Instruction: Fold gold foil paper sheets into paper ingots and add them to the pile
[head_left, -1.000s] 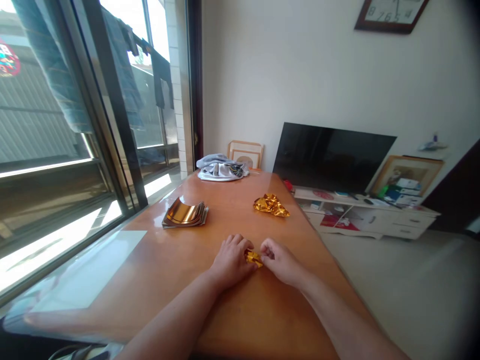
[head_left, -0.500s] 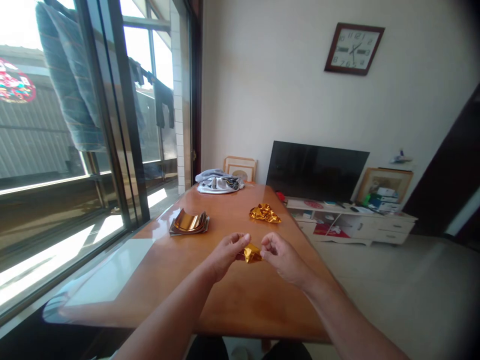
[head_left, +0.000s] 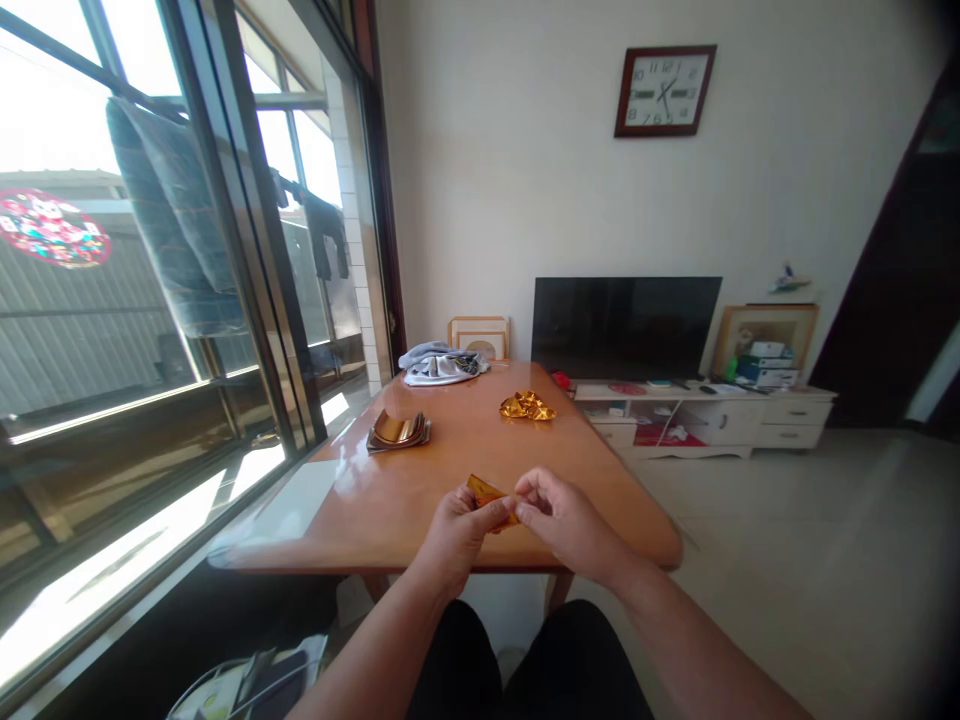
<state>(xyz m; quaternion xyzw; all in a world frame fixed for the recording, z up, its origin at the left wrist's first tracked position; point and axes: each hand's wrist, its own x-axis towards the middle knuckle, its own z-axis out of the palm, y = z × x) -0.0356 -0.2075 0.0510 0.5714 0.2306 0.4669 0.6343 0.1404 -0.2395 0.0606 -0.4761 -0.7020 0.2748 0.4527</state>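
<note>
Between both hands, just above the near edge of the wooden table [head_left: 450, 470], is a small folded piece of gold foil paper [head_left: 486, 492]. My left hand [head_left: 459, 525] is closed round its left side, with the thumb lying across the front. The fingertips of my right hand [head_left: 551, 510] pinch its right end. Farther back on the table lies a heap of crumpled or folded gold foil pieces [head_left: 527, 405]. Left of it rests a stack of curled gold foil sheets [head_left: 397, 430].
Folded clothing [head_left: 442, 365] lies at the table's far end. Beyond the table's right side are a television [head_left: 626, 325] and a low white cabinet [head_left: 727, 440]. A glass sliding door [head_left: 247, 250] runs along the left. My knees are under the near edge.
The view has tilted down and turned slightly. The foil piece in my hands has been turned, with a flat pointed corner now sticking up, and my left thumb has moved across toward the right fingers.
</note>
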